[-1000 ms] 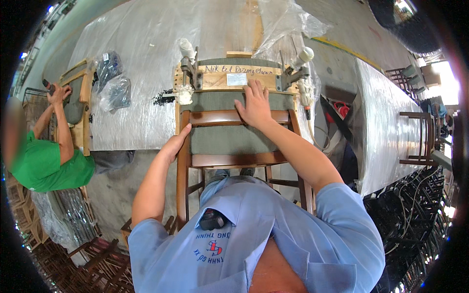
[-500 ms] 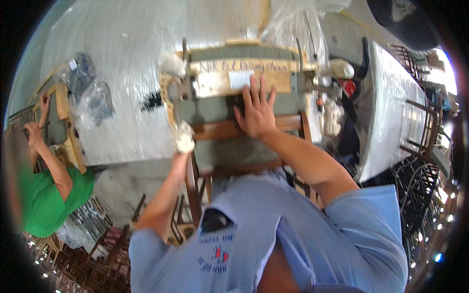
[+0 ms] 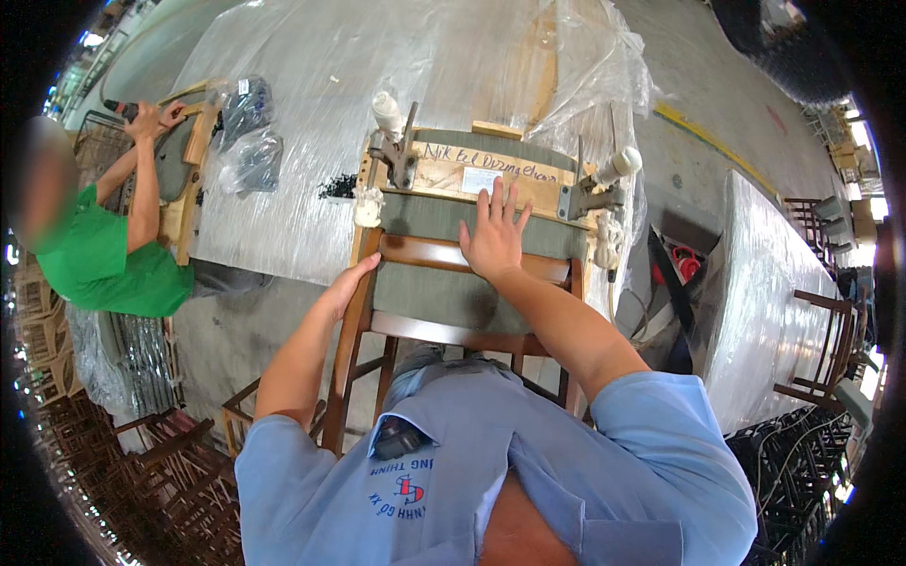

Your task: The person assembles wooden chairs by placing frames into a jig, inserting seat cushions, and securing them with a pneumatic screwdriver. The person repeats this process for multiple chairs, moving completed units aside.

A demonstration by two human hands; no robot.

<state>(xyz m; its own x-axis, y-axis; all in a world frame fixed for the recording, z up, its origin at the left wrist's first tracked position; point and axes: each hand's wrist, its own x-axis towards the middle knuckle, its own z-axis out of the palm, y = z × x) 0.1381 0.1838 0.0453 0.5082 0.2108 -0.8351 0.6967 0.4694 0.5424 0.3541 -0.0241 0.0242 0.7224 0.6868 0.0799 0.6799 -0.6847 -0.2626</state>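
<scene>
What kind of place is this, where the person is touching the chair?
Probably a furniture workshop or factory. The right hand lies flat on a grey seat cushion in a wooden chair frame set against a wooden jig, dark chair frames are stacked on the floor, and a plastic-covered workbench stands behind.

We lose our left hand's [image 3: 347, 288] fingertips behind the chair frame [image 3: 357, 311]; its lower legs vanish behind our blue shirt [image 3: 491, 472]. The co-worker's tool [image 3: 121, 108] is too small to identify. Plastic sheeting [image 3: 604, 66] veils the bench's [image 3: 311, 132] far end.
</scene>
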